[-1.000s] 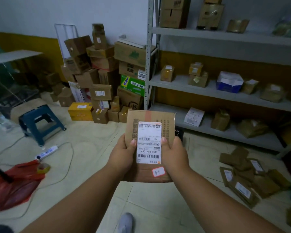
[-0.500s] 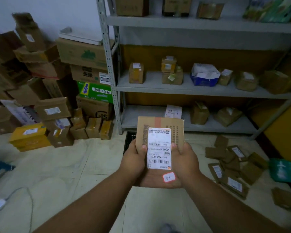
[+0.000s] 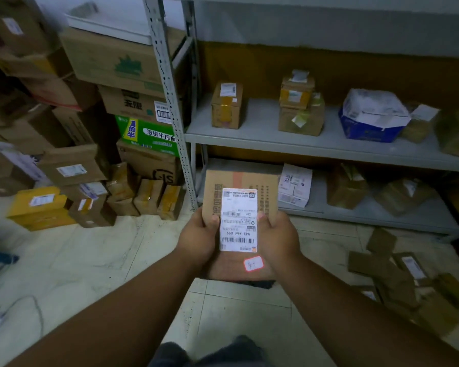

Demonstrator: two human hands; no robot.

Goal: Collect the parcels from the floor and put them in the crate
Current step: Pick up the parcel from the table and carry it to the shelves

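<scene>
The parcel [image 3: 240, 205] hides both hands' fingers beneath it and whatever dark object lies below.

The person's view swings toward three o'clock and closes in on the metal shelving [image 3: 316, 144], which now fills the upper right. The blue stool, the red bag and the yellow-banded wall at nine o'clock drop out of sight. The stacked cartons [image 3: 122, 64] slide to ten o'clock and loom larger. The loose parcels on the floor [image 3: 390, 263] shift to four o'clock. The held parcel [image 3: 240, 229] sits lower against the bottom shelf, gripped the same way.
</scene>
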